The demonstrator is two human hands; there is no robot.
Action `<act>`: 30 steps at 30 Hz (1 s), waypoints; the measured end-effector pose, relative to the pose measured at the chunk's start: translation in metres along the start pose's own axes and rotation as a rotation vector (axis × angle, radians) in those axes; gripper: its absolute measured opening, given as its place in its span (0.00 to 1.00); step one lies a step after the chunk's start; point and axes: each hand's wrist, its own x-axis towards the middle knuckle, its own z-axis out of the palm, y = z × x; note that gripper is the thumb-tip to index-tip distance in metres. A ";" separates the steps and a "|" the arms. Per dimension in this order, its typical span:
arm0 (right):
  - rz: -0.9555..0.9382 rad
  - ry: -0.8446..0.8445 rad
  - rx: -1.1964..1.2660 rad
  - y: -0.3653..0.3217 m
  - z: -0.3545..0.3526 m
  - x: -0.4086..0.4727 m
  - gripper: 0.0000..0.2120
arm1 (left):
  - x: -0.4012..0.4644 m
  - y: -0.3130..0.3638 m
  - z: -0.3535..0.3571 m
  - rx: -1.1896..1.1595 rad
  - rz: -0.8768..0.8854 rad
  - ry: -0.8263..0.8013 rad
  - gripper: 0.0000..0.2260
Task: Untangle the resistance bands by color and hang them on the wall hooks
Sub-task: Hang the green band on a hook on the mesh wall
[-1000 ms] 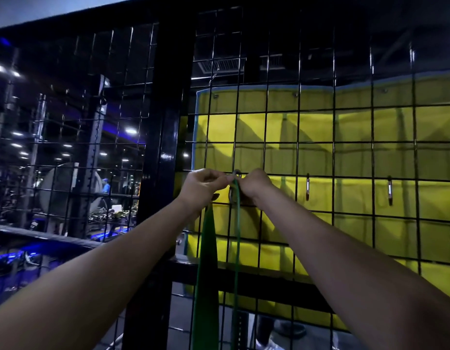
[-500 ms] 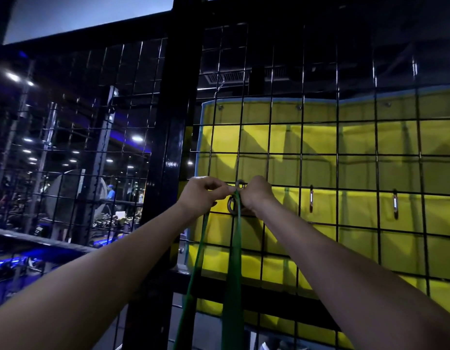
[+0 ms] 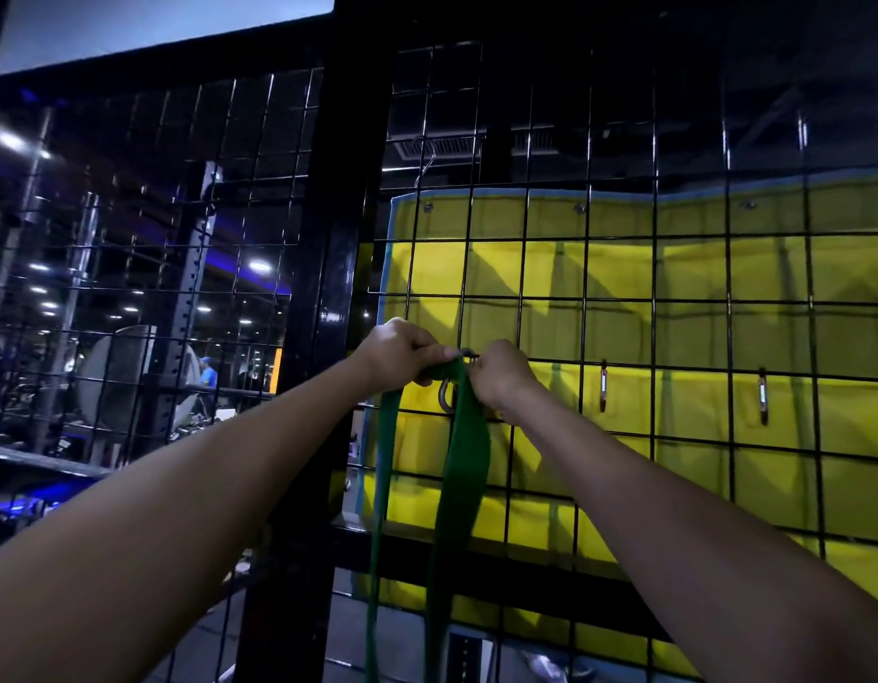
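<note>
A green resistance band hangs in two strands down the black wire grid wall. Its top loop sits at a metal carabiner hook clipped to the grid. My left hand grips the band's top just left of the hook. My right hand pinches the band and the hook's upper part from the right. Both hands meet at the hook, so the band's exact seat on it is hidden. Two more carabiner hooks hang bare further right on the grid.
A thick black post divides the grid panels. Yellow padding lies behind the right panel. Through the left panel I see a dim gym with racks, ceiling lights and a person in a blue shirt.
The view has dropped slightly, so hands and hook sit higher in frame. The band's strands have spread wider and its top loop now drapes over the hook between my hands.
</note>
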 end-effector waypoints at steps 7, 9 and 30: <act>-0.003 -0.019 -0.032 0.000 -0.003 -0.001 0.14 | 0.007 0.001 0.000 -0.055 -0.056 -0.062 0.11; -0.002 -0.030 -0.031 -0.001 -0.004 -0.002 0.14 | 0.010 0.000 0.000 -0.081 -0.087 -0.080 0.12; -0.042 -0.038 -0.162 0.007 -0.002 0.007 0.19 | -0.011 -0.026 0.030 0.024 0.035 -0.166 0.10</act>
